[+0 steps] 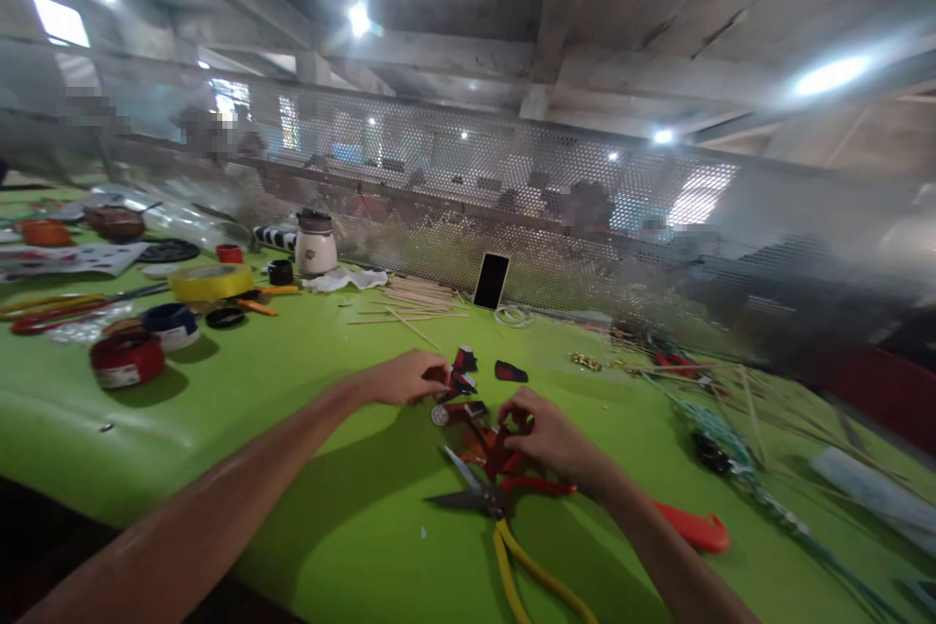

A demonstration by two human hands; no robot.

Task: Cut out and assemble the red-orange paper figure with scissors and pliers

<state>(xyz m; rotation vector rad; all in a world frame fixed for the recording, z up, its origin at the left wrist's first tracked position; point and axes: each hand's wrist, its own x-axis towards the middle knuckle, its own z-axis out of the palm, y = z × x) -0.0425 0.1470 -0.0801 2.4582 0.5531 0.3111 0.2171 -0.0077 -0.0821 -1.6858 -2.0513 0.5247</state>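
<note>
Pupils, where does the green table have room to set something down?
Between the red tape roll and left forearm; a smaller patch between the right forearm and teal cord. Crowded: beyond the yellow-handled scissors, and around the yellow tape roll.

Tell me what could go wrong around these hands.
The yellow-handled scissors lie open close to the right hand, so a careless sweep might cause a cut. The small dark piece lying loose just beyond that hand could get knocked aside. The dark-screened device stands tilted on the table, so a bump might topple it.
</note>
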